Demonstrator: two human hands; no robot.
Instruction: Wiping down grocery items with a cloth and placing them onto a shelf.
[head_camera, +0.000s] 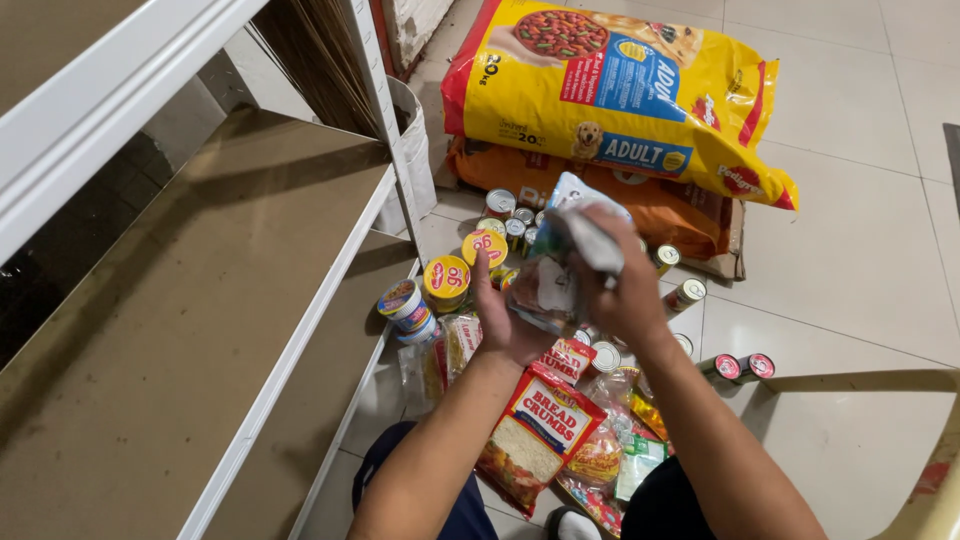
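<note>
- The white metal shelving (200, 300) fills the space to the left of both hands; both brown boards in view carry nothing, so by the look of it no goods have gone up and all the stocking is left to do.
- A big yellow pet food sack (620, 95) lies flat on the tiled floor (860, 250) beyond the fingertips, stacked on an orange sack (680, 215) under it. Both look sealed.
- The red breadcrumb packet (540, 425) lies below the wrists, between the person's knees, closed, with pale crumbs showing through its window. Just right of it sit several crinkled clear snack bags (610, 455), their contents hard to tell.
- The left hand (505, 315) is spread open, palm up, cupping the underside of a clear plastic bag (545, 285) held between the two hands, above the pile on the floor.
- The right hand (625, 275) is curled closed over the top of that bag, fingers pinching its bunched white and pale blue neck. What is inside is too crumpled to make out.
- Two yellow-lidded tubs (447, 278) stand just left of the left fingers, lids on, with a smaller printed cup (405, 305) beside them.
- Small tins (500, 203) cluster beyond the fingers at the sacks' edge; more tins, red-capped (740, 367), lie on their sides to the right of the right wrist. All look unopened.
</note>
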